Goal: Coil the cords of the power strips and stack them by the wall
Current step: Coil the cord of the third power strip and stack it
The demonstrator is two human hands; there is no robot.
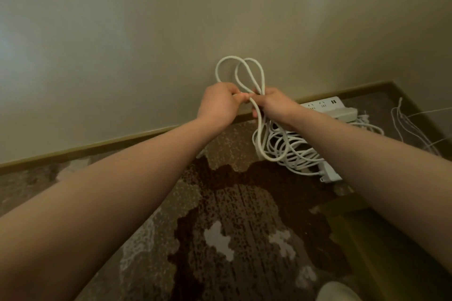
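White cord (pixel 247 73) up in front of the wall (pixel 146 32), two loops above my fists, one long loop hanging down. Left hand (pixel 217 102) grip closed round the cord; right hand (pixel 274 105) grip closed round it too, fists touching. Rest of the cords pile (pixel 291 146) lies tangled on the carpet (pixel 220 203) by the power strips (pixel 327 107) at the baseboard. Risk: hanging loop snags the pile and drags it, or loops slip and uncoil if either grip loosens.
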